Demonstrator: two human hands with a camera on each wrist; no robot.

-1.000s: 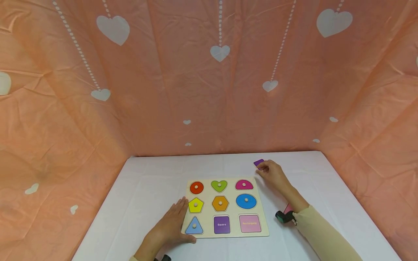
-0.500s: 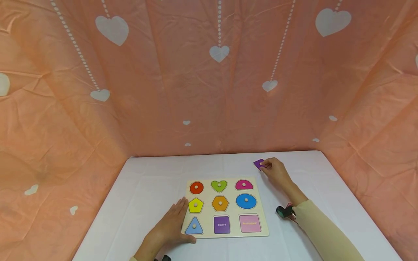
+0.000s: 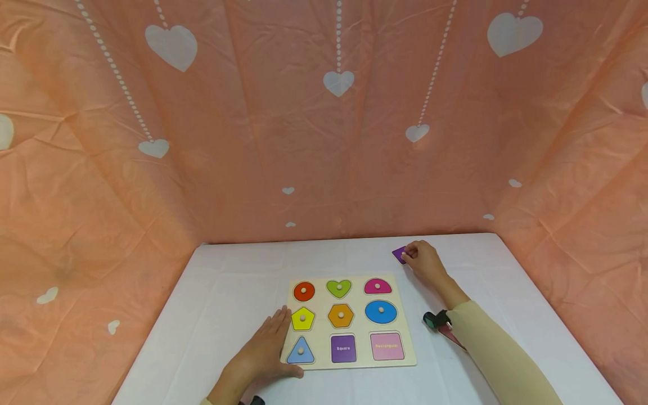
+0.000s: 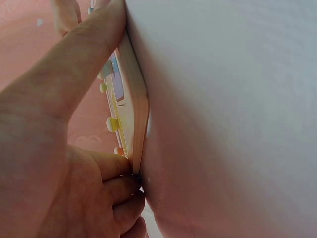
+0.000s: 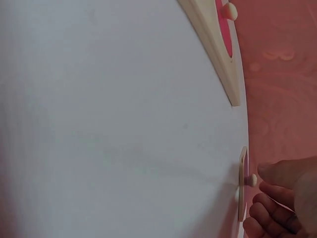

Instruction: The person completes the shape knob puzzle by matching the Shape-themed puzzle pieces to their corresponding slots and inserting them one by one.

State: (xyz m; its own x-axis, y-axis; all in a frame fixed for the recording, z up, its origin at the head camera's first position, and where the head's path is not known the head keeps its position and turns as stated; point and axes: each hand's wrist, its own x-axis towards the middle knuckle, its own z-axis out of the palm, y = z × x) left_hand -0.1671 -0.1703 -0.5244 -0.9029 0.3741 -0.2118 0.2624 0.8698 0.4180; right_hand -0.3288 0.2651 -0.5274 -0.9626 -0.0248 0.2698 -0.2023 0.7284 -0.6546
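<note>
A flat wooden puzzle board (image 3: 359, 332) with several knobbed coloured shapes lies on the table. My left hand (image 3: 268, 346) rests along its left side; in the left wrist view my thumb and fingers touch the board's edge (image 4: 136, 106). Behind its back right corner, a purple square puzzle piece (image 3: 399, 255) lies flat on the cloth. My right hand (image 3: 427, 264) is beside that piece, fingertips near its knob (image 5: 252, 180). In the right wrist view, a slight gap shows between the thumb and the knob.
The board's front row shows printed recesses, a purple square (image 3: 343, 349) and a pink rectangle (image 3: 387, 346). A pink piece (image 3: 452, 336) lies partly hidden under my right wrist. White cloth covers the table (image 3: 238, 281); a peach curtain (image 3: 304, 140) surrounds it.
My right hand has drawn back slightly from the purple square piece, uncovering its knob; the piece stays in about the same place. My left hand has not moved on the board.
</note>
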